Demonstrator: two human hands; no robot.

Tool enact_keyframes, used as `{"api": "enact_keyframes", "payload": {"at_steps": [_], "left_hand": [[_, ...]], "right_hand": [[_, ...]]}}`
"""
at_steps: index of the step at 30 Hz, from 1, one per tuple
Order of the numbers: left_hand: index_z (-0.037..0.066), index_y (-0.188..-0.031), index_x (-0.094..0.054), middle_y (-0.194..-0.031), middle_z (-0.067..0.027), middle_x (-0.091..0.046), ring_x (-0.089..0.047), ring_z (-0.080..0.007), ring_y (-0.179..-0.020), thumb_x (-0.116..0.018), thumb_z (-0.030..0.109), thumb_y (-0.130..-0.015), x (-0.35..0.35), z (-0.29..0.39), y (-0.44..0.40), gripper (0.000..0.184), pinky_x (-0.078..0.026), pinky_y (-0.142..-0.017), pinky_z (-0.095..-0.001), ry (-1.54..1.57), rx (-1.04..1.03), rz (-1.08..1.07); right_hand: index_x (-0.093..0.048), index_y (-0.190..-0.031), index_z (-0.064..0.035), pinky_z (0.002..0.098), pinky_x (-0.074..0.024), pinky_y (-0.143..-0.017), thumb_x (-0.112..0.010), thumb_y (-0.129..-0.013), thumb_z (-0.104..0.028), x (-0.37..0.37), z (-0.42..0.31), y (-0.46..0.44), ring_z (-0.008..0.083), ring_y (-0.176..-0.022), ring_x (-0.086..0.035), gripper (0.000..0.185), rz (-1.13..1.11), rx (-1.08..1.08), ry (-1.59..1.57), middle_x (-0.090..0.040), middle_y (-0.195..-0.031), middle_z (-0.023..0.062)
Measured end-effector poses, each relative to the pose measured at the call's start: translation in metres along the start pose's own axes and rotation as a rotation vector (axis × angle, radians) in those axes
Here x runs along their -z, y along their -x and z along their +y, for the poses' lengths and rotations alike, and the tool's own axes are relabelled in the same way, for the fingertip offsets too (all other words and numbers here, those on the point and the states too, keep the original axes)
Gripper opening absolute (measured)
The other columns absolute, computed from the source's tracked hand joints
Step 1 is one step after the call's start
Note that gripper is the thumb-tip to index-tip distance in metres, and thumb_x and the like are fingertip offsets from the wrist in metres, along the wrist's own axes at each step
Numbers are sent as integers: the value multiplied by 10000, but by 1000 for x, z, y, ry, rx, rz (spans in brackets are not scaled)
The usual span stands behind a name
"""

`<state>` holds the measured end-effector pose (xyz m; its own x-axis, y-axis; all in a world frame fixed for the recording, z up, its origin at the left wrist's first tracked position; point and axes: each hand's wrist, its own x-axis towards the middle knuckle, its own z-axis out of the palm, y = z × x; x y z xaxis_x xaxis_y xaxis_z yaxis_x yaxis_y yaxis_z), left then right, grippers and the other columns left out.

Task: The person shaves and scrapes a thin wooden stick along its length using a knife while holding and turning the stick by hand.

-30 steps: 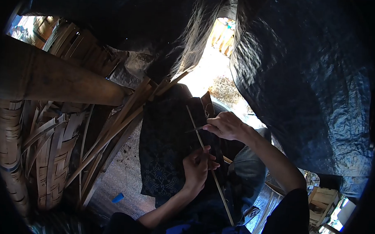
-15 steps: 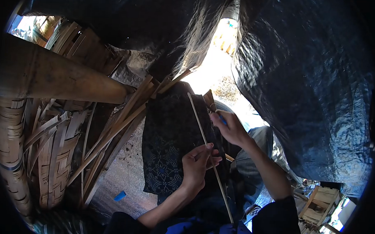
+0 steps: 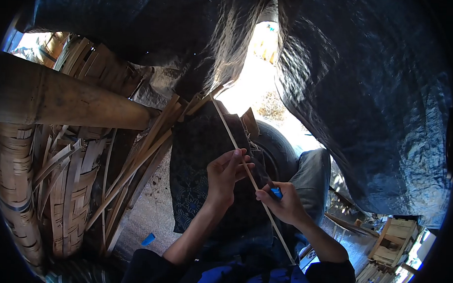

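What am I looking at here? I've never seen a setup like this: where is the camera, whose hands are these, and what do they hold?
There is no machine here: these are a person's own bare hands. The view comes from one camera worn on that person's head, looking forward and down.

The left hand pinches a long, thin, pale strip that runs slantwise across the picture. The right hand grips a small blue thing, mostly hidden, with its thumb close to the strip.

Below the strip is a dark patterned cloth. A small blue piece lies on the ground to the left, near leaning slats and a thick pole.
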<state>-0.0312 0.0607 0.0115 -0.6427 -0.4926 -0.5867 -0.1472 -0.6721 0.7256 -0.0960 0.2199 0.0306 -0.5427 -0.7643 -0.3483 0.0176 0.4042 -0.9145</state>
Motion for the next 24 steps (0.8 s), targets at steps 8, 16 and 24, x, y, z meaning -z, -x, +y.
{"api": "enact_keyframes", "payload": {"at_steps": [8, 16, 24], "left_hand": [[-30, -1072, -573, -864, -71, -629, -656, -172, -767, -545, 249, -923, -4, -9, 19, 318, -551, -683, -300, -14, 81, -156], [-55, -1064, -567, -817, -113, -616, -655, -197, -698, -546, 198, -921, -11, -15, 32, 291, -564, -648, -308, -147, 39, -68], [-101, -1005, -570, -782, -125, -604, -635, -176, -641, -539, 157, -923, -4, -33, 43, 272, -567, -611, -293, -144, 79, 79]], "right_hand": [[-623, -785, 16, 242, -368, -458, -603, -888, -260, -13, 7, -1, 39, -517, -503, 295, 123, -125, -225, -523, -526, 5], [-511, -651, -41, 429, -434, -474, -484, -923, -335, 35, -13, -65, 359, -523, -576, 401, -73, 424, 527, -516, -509, 171], [-547, -710, -58, 437, -420, -491, -533, -896, -319, 27, 6, -113, 332, -486, -544, 320, -390, 478, 818, -511, -495, 129]]}}
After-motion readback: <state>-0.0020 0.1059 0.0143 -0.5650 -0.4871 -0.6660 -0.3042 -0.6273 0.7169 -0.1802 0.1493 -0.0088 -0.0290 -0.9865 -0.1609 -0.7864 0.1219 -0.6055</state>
